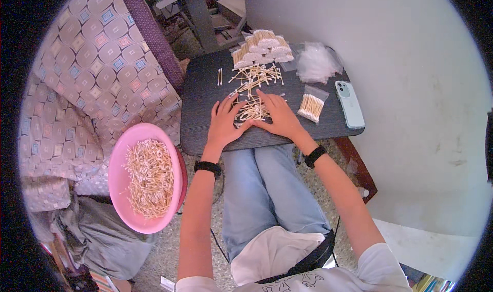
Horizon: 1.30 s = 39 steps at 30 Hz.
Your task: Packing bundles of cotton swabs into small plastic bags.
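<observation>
A loose pile of cotton swabs (pixel 252 109) with wooden sticks and white tips lies on the dark small table (pixel 200 133). My left hand (pixel 226 121) rests at the left of this pile, its fingers spread along the swabs. From the other side, my right hand (pixel 281 118) curves around it, fingers stretched out. The two thumbs meet at the near edge of the pile, so the hands frame it without gripping. More swabs are strewn just beyond my fingertips. To the right of my right hand lies a clear bag of swabs (pixel 311 107).
Filled swab bags (pixel 262 48) are stacked at the table's far edge, beside a heap of clear plastic bags (pixel 318 63). A pale phone (pixel 350 104) lies at the right. Left of the table, a pink basin (pixel 119 163) holds many loose swabs. A wall (pixel 411 86) rises at the right.
</observation>
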Motion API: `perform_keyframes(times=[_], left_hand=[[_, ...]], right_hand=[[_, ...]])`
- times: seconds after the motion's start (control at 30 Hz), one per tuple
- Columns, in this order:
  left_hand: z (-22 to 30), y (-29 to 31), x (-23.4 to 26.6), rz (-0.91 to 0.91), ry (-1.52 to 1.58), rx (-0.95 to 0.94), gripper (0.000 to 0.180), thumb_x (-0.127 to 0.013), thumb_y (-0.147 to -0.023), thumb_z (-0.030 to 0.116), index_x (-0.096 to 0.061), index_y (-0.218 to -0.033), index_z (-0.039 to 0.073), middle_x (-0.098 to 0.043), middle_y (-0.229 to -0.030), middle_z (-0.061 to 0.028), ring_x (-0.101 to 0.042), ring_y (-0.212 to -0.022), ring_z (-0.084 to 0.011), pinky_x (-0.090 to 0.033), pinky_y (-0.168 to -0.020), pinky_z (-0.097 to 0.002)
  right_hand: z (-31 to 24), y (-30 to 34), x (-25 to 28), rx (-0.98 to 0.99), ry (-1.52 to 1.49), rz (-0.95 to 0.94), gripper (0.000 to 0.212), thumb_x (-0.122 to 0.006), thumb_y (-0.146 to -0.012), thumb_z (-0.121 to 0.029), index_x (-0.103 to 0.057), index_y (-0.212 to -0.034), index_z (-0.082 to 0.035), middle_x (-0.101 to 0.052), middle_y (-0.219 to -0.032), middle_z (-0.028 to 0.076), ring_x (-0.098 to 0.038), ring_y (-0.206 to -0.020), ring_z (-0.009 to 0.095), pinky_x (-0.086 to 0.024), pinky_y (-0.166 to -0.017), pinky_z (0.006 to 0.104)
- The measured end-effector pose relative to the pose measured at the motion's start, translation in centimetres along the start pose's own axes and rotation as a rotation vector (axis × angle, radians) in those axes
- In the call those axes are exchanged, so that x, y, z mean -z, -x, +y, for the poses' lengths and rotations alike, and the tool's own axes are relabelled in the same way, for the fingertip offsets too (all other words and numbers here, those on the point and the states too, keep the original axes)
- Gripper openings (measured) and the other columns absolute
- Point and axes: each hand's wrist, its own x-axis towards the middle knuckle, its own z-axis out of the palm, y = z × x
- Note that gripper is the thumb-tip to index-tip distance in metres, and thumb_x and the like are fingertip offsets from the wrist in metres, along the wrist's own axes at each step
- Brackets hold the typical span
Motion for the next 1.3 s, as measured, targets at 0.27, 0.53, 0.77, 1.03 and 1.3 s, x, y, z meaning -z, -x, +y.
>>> perform_keyframes(times=[0.27,0.53,0.77,1.03,1.3], left_hand=[[-0.3,0.0,0.0,0.014,-0.003,-0.044,0.047,-0.062,-0.083,0.040,-0.056,-0.122,0.014,-0.042,-0.138,-0.0117,-0.038,-0.129,-0.0289,-0.023,-0.109,-0.0493],[0.7,-0.4,0.0,0.074,0.155,0.011,0.039,-0.065,-0.082,0.028,-0.058,-0.114,0.008,-0.047,-0.132,-0.0139,-0.044,-0.122,-0.0327,-0.035,-0.103,-0.0408],[-0.2,-0.2,-0.1,0.088,0.113,0.045,0.039,-0.063,-0.083,0.031,-0.060,-0.112,0.005,-0.053,-0.123,-0.0121,-0.047,-0.116,-0.0313,-0.036,-0.099,-0.0425],[1.0,0.4,0.5,0.313,-0.089,-0.028,0.022,-0.063,-0.083,0.023,-0.068,-0.091,0.003,-0.061,-0.105,-0.0086,-0.055,-0.100,-0.0266,-0.040,-0.088,-0.0390],[0.9,0.1,-0.1,0.275,-0.034,0.092,0.020,-0.060,-0.086,0.019,-0.066,-0.095,0.003,-0.062,-0.103,-0.0095,-0.057,-0.098,-0.0279,-0.045,-0.084,-0.0388]], right_hand=[[0.5,0.2,0.2,0.025,-0.149,-0.049,0.053,-0.066,-0.081,-0.024,-0.049,-0.127,-0.007,-0.055,-0.110,0.013,-0.049,-0.105,0.031,-0.040,-0.091,0.0417],[0.8,0.0,-0.4,0.100,0.081,0.045,0.042,-0.061,-0.083,-0.021,-0.053,-0.123,-0.011,-0.049,-0.127,0.011,-0.043,-0.119,0.029,-0.032,-0.101,0.0435],[1.1,0.1,-1.4,0.115,0.124,-0.037,0.042,-0.056,-0.085,-0.025,-0.052,-0.124,-0.011,-0.050,-0.129,0.010,-0.040,-0.125,0.028,-0.027,-0.105,0.0462],[0.9,0.5,-0.8,0.060,0.142,0.088,0.032,-0.061,-0.081,-0.018,-0.060,-0.110,-0.007,-0.052,-0.123,0.010,-0.043,-0.120,0.029,-0.029,-0.104,0.0452],[0.9,0.6,-0.7,0.032,0.094,0.186,0.026,-0.063,-0.075,-0.014,-0.060,-0.098,-0.003,-0.055,-0.109,0.013,-0.047,-0.110,0.030,-0.034,-0.099,0.0446]])
